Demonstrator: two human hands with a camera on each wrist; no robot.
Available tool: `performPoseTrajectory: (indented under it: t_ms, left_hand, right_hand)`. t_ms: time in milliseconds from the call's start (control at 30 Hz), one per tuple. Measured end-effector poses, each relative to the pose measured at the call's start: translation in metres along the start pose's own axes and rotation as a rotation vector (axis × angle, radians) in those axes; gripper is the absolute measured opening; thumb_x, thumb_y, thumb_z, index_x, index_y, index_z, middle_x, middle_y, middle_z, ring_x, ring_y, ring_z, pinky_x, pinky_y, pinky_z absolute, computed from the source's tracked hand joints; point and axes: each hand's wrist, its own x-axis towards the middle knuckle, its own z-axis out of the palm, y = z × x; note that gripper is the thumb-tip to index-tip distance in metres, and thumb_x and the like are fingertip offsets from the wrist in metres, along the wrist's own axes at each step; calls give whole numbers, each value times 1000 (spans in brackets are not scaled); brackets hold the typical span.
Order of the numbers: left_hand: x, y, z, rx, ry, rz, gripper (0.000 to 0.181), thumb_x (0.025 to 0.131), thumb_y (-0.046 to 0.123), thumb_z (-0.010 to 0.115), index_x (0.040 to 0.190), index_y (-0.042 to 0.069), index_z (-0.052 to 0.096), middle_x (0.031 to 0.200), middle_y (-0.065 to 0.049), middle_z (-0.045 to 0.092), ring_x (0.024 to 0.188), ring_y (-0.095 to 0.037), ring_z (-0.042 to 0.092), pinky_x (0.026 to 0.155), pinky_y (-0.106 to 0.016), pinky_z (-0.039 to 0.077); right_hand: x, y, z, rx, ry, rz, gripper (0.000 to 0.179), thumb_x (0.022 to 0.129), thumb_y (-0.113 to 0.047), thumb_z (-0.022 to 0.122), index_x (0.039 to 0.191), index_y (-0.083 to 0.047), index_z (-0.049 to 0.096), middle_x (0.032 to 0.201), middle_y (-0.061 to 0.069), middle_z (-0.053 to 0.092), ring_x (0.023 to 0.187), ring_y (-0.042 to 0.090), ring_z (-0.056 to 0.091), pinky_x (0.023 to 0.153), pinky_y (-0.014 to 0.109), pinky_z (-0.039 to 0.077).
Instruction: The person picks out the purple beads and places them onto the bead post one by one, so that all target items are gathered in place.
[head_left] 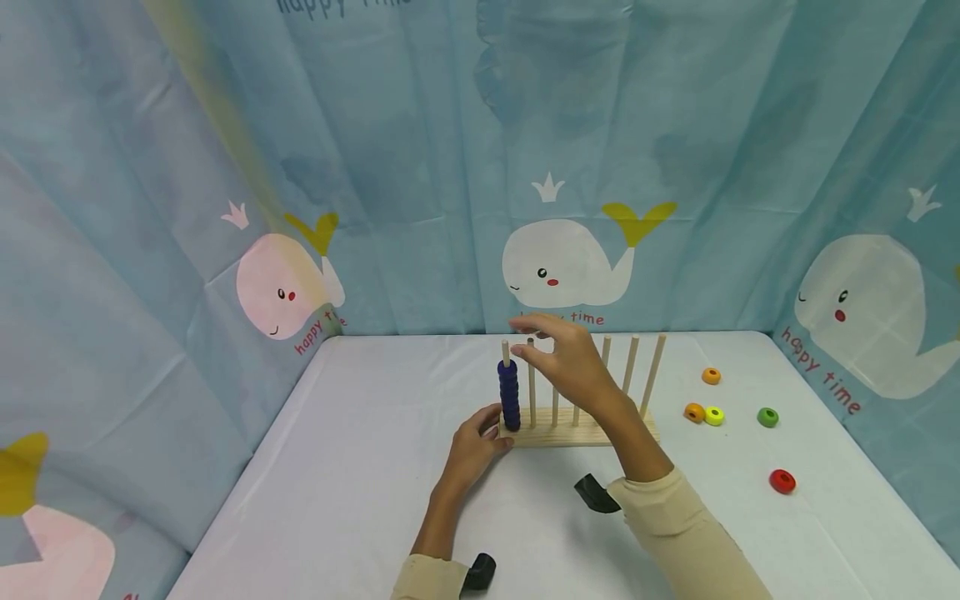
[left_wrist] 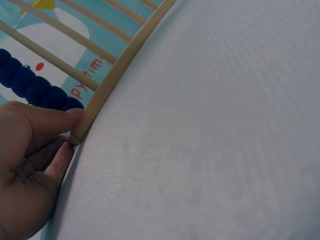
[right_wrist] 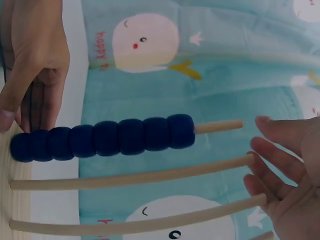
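A wooden peg rack [head_left: 585, 437] stands on the white table, its thin upright rods in a row. Dark blue beads [right_wrist: 107, 138] fill most of the leftmost rod [right_wrist: 218, 126], whose bare tip shows above them. At the rack's left end my left hand [head_left: 472, 446] grips the base, thumb [left_wrist: 55, 120] against the front edge beside the lowest bead. My right hand [head_left: 570, 358] is raised by the rod tops, thumb and fingers spread apart with nothing between them. In the right wrist view its fingers overlap the tips of the neighbouring bare rods.
Loose beads lie on the table right of the rack: two orange ones [head_left: 711, 376], a yellow one [head_left: 714, 416], a green one [head_left: 767, 417] and a red one [head_left: 782, 481]. A blue whale-print curtain [head_left: 420, 208] hangs behind and along both sides of the table.
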Motion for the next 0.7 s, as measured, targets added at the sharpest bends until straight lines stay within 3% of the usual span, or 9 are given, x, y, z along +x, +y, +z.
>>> performPoseTrajectory:
  t_ms: [100, 267, 433, 567, 700]
  left_hand:
    - [0, 0, 1, 5, 0, 0, 65, 89, 4, 79, 150, 7, 58, 153, -18, 59, 146, -36, 53, 120, -37, 50]
    - [0, 1, -1, 15, 0, -9, 65, 90, 3, 79, 151, 7, 57, 152, -18, 59, 146, -35, 53, 119, -34, 50]
    - [0, 3, -5, 14, -6, -2, 65, 91, 6, 78, 151, 5, 56, 152, -18, 59, 145, -35, 54, 119, -34, 50]
    - [-1, 4, -8, 38, -10, 0, 60, 96, 19, 75, 152, 6, 56, 152, -17, 59, 145, -35, 54, 123, -45, 47]
    - [-3, 7, -13, 102, -6, 5, 59, 102, 34, 69, 154, 10, 55, 154, -14, 59, 144, -33, 56, 125, -54, 44]
  right_hand:
    - [-6, 1, -9, -10, 30, -2, 36, 96, -11, 80, 131, -10, 74, 128, 5, 76, 117, 23, 69, 99, 47, 63]
    - [-17, 5, -27, -65, 89, -32, 35, 94, -11, 81, 129, -10, 76, 126, 4, 76, 110, 21, 69, 88, 38, 62]
    - [-33, 13, -49, -121, 156, -41, 35, 93, -8, 82, 128, -7, 76, 127, 7, 75, 118, 26, 69, 100, 17, 55]
    - [-47, 24, -71, -167, 211, -24, 33, 93, -5, 80, 125, -5, 76, 125, 9, 75, 120, 28, 67, 103, 5, 45]
    - [-61, 38, -96, -199, 258, 5, 28, 95, -3, 77, 123, -6, 78, 123, 10, 75, 113, 14, 64, 94, 5, 46]
